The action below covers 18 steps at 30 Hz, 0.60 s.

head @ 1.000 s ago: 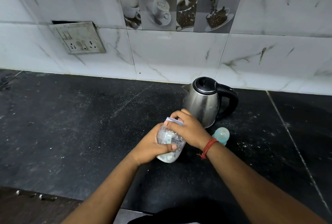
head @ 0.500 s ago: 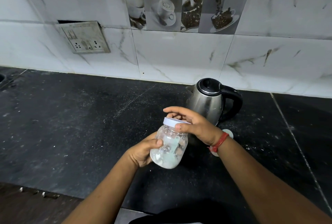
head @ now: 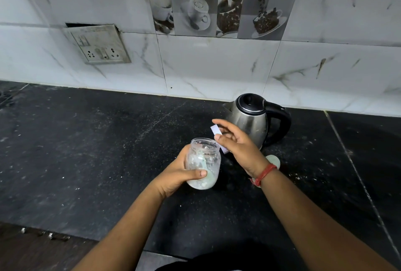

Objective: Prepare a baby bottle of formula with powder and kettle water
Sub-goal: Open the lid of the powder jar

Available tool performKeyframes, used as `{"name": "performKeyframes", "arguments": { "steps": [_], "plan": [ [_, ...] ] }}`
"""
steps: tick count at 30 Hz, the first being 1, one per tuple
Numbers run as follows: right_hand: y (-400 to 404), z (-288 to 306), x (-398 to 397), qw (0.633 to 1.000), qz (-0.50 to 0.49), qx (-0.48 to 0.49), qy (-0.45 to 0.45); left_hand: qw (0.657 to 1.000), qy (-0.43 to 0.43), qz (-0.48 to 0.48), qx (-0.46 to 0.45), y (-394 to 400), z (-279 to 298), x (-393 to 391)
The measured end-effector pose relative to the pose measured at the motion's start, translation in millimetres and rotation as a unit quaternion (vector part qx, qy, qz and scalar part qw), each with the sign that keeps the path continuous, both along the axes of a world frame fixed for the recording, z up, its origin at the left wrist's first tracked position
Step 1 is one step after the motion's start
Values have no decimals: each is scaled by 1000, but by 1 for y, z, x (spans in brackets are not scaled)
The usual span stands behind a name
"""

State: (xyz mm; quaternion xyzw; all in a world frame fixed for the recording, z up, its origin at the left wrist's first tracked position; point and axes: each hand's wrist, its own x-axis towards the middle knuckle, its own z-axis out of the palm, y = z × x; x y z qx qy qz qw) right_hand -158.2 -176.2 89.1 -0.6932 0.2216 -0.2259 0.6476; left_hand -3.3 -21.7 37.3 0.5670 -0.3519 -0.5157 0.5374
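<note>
My left hand (head: 180, 175) grips the clear powder jar (head: 203, 163) round its lower body, thumb across the front, holding it up off the black desk (head: 86, 151) and in front of the kettle (head: 251, 123). The jar's mouth is uncovered; white powder clings to its walls and lies at the bottom, with something pale green inside that I cannot make out clearly. My right hand (head: 236, 144) holds the white lid (head: 218, 136) just beside the jar's rim, on the kettle side, thumb and fingers curled round it, the lid tipped on edge and mostly hidden behind my fingers. A red thread band (head: 263, 174) sits on that wrist.

The steel kettle stands on the desk close to the tiled wall (head: 217, 64), black lid down, handle pointing away from the jar. A pale green round thing (head: 273, 160) lies on the desk just in front of the kettle, half hidden by my right wrist. A socket plate (head: 97, 44) hangs on the wall, far to the left of the kettle.
</note>
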Motion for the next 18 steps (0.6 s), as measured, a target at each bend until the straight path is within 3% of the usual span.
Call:
{"name": "performKeyframes", "arguments": {
  "steps": [8,14,18],
  "plan": [
    [6,-29,-1,989,-113,-50,82,984,-93,149,19,4,-21,9],
    [16,-57,3,963,-120,-107,216,971,-152,179,40,6,-36,18],
    [24,-78,3,939,-136,-190,251,962,-176,201,65,11,-49,25]
  ]
}}
